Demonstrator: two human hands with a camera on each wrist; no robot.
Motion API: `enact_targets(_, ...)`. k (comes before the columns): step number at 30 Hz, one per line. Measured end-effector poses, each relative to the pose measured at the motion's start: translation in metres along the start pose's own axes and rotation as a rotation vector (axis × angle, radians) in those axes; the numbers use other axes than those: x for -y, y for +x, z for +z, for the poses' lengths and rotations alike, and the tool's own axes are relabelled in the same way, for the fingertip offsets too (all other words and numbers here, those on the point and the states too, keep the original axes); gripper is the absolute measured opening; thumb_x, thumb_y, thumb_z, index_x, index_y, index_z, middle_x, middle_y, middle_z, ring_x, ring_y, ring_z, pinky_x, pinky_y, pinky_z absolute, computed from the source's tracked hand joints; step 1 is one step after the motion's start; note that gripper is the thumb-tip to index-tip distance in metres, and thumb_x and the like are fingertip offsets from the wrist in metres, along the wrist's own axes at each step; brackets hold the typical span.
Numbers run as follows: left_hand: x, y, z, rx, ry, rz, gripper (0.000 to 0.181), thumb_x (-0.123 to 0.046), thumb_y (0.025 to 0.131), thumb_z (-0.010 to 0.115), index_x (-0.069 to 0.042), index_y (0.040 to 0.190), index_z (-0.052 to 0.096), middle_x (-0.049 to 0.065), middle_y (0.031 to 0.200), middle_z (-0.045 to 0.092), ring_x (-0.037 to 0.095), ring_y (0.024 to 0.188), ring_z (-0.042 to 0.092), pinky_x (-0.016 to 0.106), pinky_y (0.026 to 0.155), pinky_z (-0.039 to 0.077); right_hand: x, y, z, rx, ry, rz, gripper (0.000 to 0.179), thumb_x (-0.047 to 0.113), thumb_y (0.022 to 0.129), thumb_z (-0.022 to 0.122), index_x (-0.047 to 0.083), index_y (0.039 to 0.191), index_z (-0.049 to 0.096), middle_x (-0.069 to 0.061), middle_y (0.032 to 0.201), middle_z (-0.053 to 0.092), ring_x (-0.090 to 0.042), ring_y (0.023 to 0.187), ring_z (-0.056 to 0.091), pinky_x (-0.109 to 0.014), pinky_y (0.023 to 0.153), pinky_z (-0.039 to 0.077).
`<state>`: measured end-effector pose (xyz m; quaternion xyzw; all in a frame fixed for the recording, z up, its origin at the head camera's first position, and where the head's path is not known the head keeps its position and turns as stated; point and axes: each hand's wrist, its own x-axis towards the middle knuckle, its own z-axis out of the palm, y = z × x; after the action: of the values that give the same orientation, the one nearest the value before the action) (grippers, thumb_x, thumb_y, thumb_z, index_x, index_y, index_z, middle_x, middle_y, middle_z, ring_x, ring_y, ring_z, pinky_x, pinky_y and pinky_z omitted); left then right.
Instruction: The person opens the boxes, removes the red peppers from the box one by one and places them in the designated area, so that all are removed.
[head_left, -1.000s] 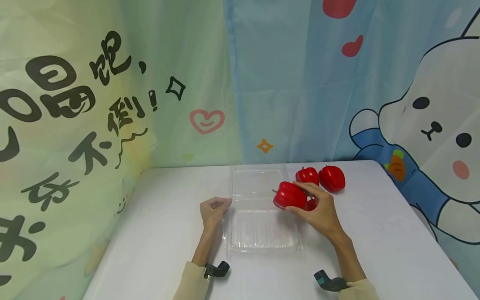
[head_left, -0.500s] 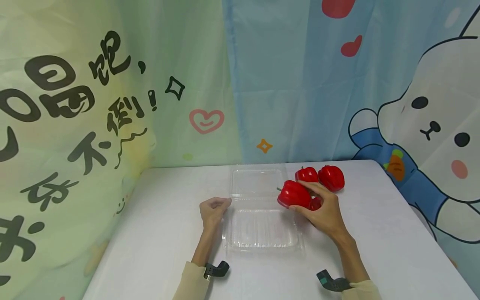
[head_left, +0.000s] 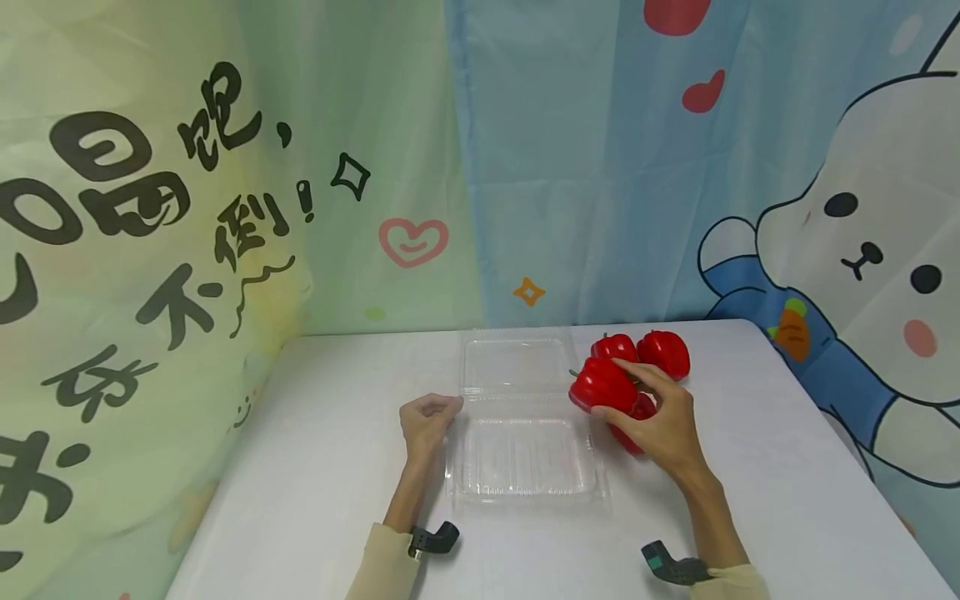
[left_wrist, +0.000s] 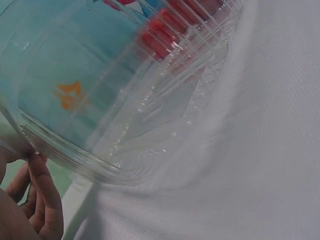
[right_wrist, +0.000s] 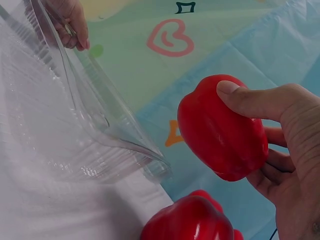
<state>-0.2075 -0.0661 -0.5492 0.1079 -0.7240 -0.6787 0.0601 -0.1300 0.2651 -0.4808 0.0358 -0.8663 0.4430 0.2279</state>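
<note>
A glossy red bell pepper point(head_left: 602, 385) with its stem to the left is gripped between the thumb and fingers of my right hand point(head_left: 663, 429). In the right wrist view the held bell pepper point(right_wrist: 222, 127) is above another bell pepper point(right_wrist: 192, 220), with a gap between them. That other red bell pepper point(head_left: 627, 442), partly hidden in the head view, lies right of a clear plastic clamshell box point(head_left: 525, 458). The box stands unfolded, its lid toward the back. My left hand point(head_left: 429, 422) pinches the box's left edge near the hinge; the left wrist view shows fingertips point(left_wrist: 37, 160) at its rim.
Two more red bell peppers, one on the left point(head_left: 613, 347) and one on the right point(head_left: 665, 354), lie at the back of the white table point(head_left: 322, 500). A printed curtain point(head_left: 547, 167) hangs behind and along the left side.
My right hand has moved to the right with the bell pepper, away from over the box. More of the bell pepper beneath it now shows. My left hand has stayed in place.
</note>
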Motion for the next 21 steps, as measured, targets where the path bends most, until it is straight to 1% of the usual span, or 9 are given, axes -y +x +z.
enact_targets(2, 0.001, 0.0, 0.0, 0.001, -0.004, -0.01, 0.017, -0.009, 0.086, 0.086, 0.006, 0.092, 0.08, 0.021, 0.083, 0.079, 0.019, 0.071, 0.067, 0.025, 0.068, 0.054, -0.002, 0.0, -0.001, -0.013, -0.004, 0.004, 0.079, 0.01, 0.078, 0.097, 0.009, 0.15, 0.065, -0.018, 0.145, 0.068, -0.023, 0.124, 0.061, -0.011, 0.097, 0.052)
enact_targets(3, 0.002, 0.0, 0.001, 0.001, -0.006, -0.012, 0.018, -0.009, 0.086, 0.086, 0.006, 0.092, 0.08, 0.021, 0.082, 0.078, 0.018, 0.071, 0.067, 0.025, 0.068, 0.054, -0.004, 0.0, -0.002, -0.021, -0.002, 0.002, 0.079, 0.01, 0.078, 0.097, 0.008, 0.15, 0.065, -0.019, 0.145, 0.068, -0.023, 0.122, 0.061, -0.006, 0.096, 0.048)
enact_targets(5, 0.003, 0.0, 0.001, -0.001, -0.012, -0.01, 0.018, -0.009, 0.086, 0.087, 0.007, 0.092, 0.08, 0.02, 0.081, 0.078, 0.018, 0.071, 0.066, 0.025, 0.068, 0.054, -0.006, 0.001, -0.002, -0.041, -0.006, 0.0, 0.08, 0.01, 0.077, 0.097, 0.008, 0.15, 0.064, -0.019, 0.145, 0.068, -0.023, 0.119, 0.062, -0.002, 0.094, 0.045)
enact_targets(9, 0.003, 0.0, 0.002, -0.005, -0.004, 0.007, 0.019, -0.009, 0.086, 0.087, 0.007, 0.092, 0.08, 0.02, 0.081, 0.078, 0.017, 0.071, 0.066, 0.024, 0.068, 0.054, -0.01, 0.001, -0.005, -0.079, -0.008, 0.004, 0.08, 0.009, 0.078, 0.096, 0.009, 0.151, 0.064, -0.02, 0.145, 0.068, -0.017, 0.116, 0.061, 0.001, 0.092, 0.043)
enact_targets(13, 0.003, 0.001, 0.002, -0.006, 0.009, 0.009, 0.019, -0.01, 0.087, 0.087, 0.007, 0.092, 0.08, 0.021, 0.082, 0.079, 0.017, 0.07, 0.066, 0.024, 0.068, 0.054, -0.013, 0.0, -0.007, -0.103, -0.01, 0.019, 0.079, 0.009, 0.079, 0.095, 0.01, 0.151, 0.064, -0.019, 0.145, 0.068, -0.005, 0.114, 0.058, 0.0, 0.092, 0.044)
enact_targets(17, 0.003, 0.002, 0.002, -0.006, 0.01, 0.006, 0.018, -0.009, 0.086, 0.087, 0.007, 0.091, 0.08, 0.022, 0.08, 0.078, 0.017, 0.068, 0.066, 0.024, 0.066, 0.054, -0.015, -0.001, -0.009, -0.118, -0.004, 0.034, 0.078, 0.01, 0.079, 0.096, 0.012, 0.151, 0.065, -0.017, 0.145, 0.069, 0.001, 0.114, 0.058, -0.001, 0.092, 0.045)
enact_targets(21, 0.002, 0.002, 0.001, -0.005, 0.02, 0.013, 0.018, -0.009, 0.087, 0.087, 0.007, 0.091, 0.08, 0.022, 0.08, 0.078, 0.017, 0.067, 0.066, 0.024, 0.065, 0.054, -0.015, -0.001, -0.011, -0.127, 0.0, 0.047, 0.078, 0.011, 0.08, 0.096, 0.014, 0.151, 0.065, -0.015, 0.146, 0.069, 0.003, 0.114, 0.057, -0.002, 0.092, 0.046)
